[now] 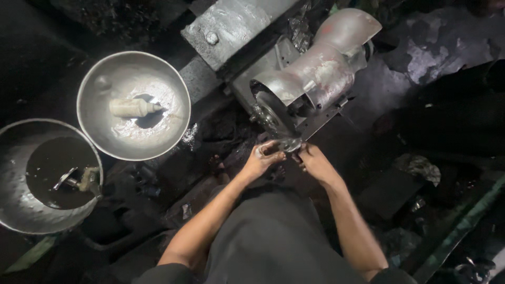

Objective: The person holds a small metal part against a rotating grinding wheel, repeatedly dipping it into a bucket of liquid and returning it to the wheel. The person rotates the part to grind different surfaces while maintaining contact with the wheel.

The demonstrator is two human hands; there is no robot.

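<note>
Left hand (261, 158) and right hand (314, 161) both pinch a small shiny metal piece (290, 143), pressed at the lower edge of the grey bench grinder's round wheel (272, 113). Two wide grey metal bowls (133, 105) nearby.

I hold a small shiny metal piece (290, 144) between my fingertips, pressed against the lower edge of the upright grinding wheel (273, 113), which glints grey.
</note>
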